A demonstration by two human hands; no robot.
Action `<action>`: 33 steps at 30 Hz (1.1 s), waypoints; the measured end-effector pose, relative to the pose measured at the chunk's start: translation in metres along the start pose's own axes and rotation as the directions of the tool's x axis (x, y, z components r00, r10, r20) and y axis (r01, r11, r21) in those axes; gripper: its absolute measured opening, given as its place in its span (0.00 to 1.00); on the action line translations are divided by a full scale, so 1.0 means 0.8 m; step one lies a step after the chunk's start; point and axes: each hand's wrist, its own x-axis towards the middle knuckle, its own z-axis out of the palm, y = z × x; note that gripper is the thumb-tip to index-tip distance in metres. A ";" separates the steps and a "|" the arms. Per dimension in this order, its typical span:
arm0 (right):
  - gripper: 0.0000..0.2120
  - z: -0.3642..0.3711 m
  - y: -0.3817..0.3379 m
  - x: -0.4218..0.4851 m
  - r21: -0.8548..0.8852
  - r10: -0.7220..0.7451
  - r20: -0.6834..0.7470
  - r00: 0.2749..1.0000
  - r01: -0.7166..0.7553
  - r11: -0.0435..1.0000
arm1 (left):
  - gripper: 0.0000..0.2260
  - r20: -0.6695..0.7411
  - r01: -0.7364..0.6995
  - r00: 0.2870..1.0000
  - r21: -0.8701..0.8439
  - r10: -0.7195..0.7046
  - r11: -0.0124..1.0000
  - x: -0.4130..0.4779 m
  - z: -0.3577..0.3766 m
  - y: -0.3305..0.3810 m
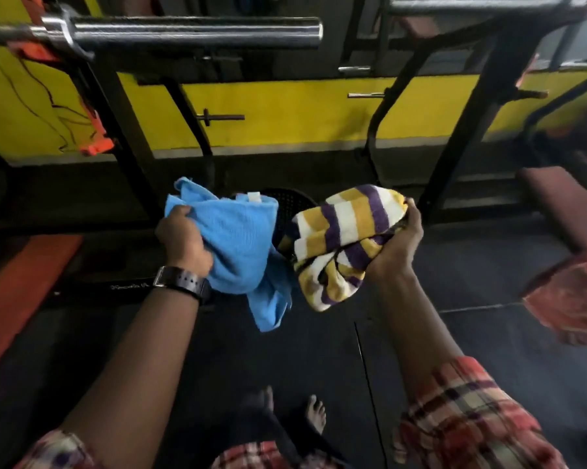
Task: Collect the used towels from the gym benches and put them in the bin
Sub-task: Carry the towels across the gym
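My left hand (183,240) grips a bunched light blue towel (241,252) that hangs down below the fist. A crumpled towel with yellow, white and purple stripes (342,242) is held in my right hand (400,245). Both towels are held out in front of me, side by side, above the dark floor. Just behind and between them shows the dark perforated rim of a black bin (290,198), mostly hidden by the towels. A reddish cloth (573,299) lies over the near end of the bench on the right.
A maroon padded bench (556,204) stands at the right and an orange-red bench (24,282) at the left. Black rack frames (129,140) and two steel barbells (197,32) cross overhead before a yellow wall. My bare feet (315,412) stand on dark rubber mats.
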 end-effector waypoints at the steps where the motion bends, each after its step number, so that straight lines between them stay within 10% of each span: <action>1: 0.23 0.007 -0.003 0.015 0.002 -0.003 0.005 1.000 0.003 1.000 | 0.10 -0.015 -0.009 1.000 -0.065 0.008 0.998 0.013 0.009 0.002; 8: 0.18 0.079 0.014 0.140 0.003 -0.071 -0.074 0.995 0.071 0.997 | 0.15 0.069 0.120 0.992 -0.196 -0.108 0.973 0.122 0.083 -0.028; 17: 0.15 0.144 0.073 0.233 -0.008 0.041 -0.170 0.985 -0.043 0.999 | 0.27 0.038 0.227 0.972 0.125 -0.233 0.966 0.233 0.125 -0.079; 22: 0.10 0.170 0.098 0.268 -0.016 0.120 -0.154 0.981 -0.124 0.992 | 0.18 0.110 0.011 0.992 0.442 -0.067 0.897 0.264 0.147 -0.089; 28: 0.06 0.190 0.127 0.302 -0.369 0.138 -0.160 0.978 -0.188 0.910 | 0.11 0.009 0.020 1.000 0.452 -0.027 0.892 0.286 0.148 -0.085; 33: 0.06 0.188 0.140 0.312 -0.799 0.062 -0.032 0.998 -0.063 0.598 | 0.12 0.003 0.093 0.995 0.368 -0.101 0.925 0.300 0.144 -0.073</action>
